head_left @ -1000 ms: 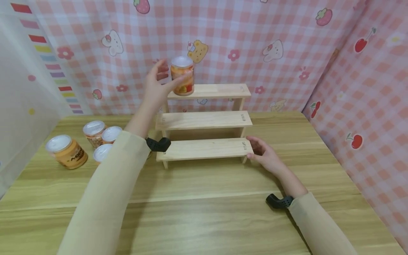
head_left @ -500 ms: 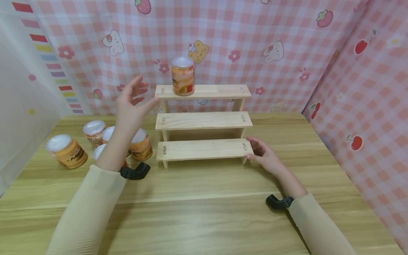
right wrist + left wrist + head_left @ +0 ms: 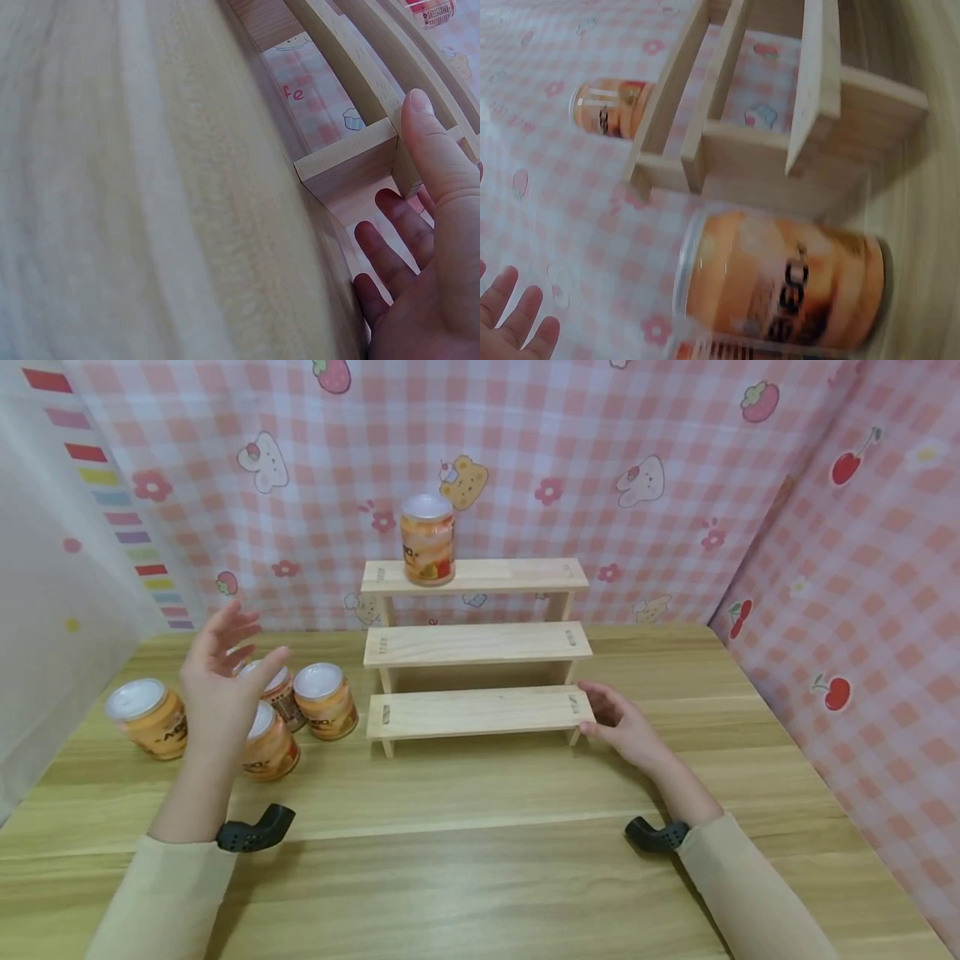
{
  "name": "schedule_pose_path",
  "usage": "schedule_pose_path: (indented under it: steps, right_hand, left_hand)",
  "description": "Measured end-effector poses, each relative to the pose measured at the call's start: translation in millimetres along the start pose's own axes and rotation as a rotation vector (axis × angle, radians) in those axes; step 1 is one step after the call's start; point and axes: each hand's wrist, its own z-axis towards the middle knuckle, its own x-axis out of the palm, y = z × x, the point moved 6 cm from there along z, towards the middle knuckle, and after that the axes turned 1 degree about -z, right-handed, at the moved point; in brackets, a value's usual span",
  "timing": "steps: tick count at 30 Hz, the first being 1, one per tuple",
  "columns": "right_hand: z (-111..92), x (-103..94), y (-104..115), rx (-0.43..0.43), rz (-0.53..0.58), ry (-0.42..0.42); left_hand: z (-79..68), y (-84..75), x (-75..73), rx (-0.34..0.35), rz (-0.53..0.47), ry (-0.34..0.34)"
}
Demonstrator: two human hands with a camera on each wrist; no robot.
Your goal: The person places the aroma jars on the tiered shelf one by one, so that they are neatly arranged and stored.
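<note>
My left hand [image 3: 221, 702] is over the group of cans at the left, fingers spread and holding nothing. Around it stand several orange-labelled cans with pale lids, among them a left can [image 3: 153, 722], a front can [image 3: 272, 747] and a right can [image 3: 326, 703]; the hand hides part of the group. A single can [image 3: 427, 543] stands upright on the top step of a three-step wooden shelf [image 3: 480, 714], toward its left end. At the shelf's right end, my right hand [image 3: 622, 727] grips the lowest step, its thumb on the wood [image 3: 442, 165].
The shelf stands on a wood-grain table [image 3: 480, 860]. Behind it hangs a pink checked cloth [image 3: 510, 435], with another checked cloth [image 3: 862, 610] along the right. A whitish sheet [image 3: 67, 585] borders the left side.
My left hand has let go of the can on the top step and moved left and down to the other cans. My right hand keeps its hold on the shelf.
</note>
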Motion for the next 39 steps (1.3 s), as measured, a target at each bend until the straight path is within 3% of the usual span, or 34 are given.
schedule_pose_path:
  steps: [8,15,20,24,31,39]
  right_hand:
    - [-2.0,0.9,8.0,0.022,-0.009,-0.006]
    - [-1.0,1.0,6.5,0.034,-0.003,-0.002]
    - [-0.7,0.1,3.8,0.019,-0.002,-0.002]
    - [1.7,-2.1,-8.4,0.01,0.005,-0.006]
    - [3.7,-2.9,-20.9,0.007,0.007,-0.007]
    - [4.6,-2.8,-20.7,0.007,0.007,-0.015]
  left_hand:
    - [-2.9,-1.1,-39.5,0.061,0.19,-0.089]
    - [-6.3,4.4,-81.2,0.038,0.272,-0.182]
    - [-10.1,16.6,-111.8,-0.006,0.349,-0.232]
    - [-9.3,32.9,-136.1,-0.075,0.38,-0.277]
    - [-8.1,61.7,-170.9,-0.258,0.329,-0.341]
    - [-10.9,94.7,-186.9,-0.4,0.362,-0.266]
